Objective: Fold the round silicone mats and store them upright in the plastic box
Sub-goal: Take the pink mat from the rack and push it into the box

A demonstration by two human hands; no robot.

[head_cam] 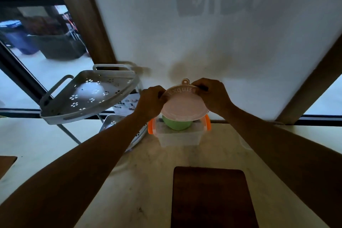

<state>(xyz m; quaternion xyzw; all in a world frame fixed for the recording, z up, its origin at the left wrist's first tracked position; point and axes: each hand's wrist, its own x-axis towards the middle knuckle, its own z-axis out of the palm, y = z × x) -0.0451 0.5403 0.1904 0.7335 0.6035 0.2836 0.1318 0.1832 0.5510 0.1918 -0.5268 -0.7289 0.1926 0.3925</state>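
Note:
A round pink silicone mat with raised lettering and a small hanging tab at its top is held in the air above the clear plastic box. My left hand grips its left rim and my right hand grips its right rim. The mat is still round and faces me, tilted. A green mat stands folded inside the box, partly hidden by the pink one. The box has orange latches on both sides.
A grey corner shelf rack with flower cut-outs stands to the left, close to my left arm. A dark wooden board lies on the marble counter near me. A white wall rises behind the box.

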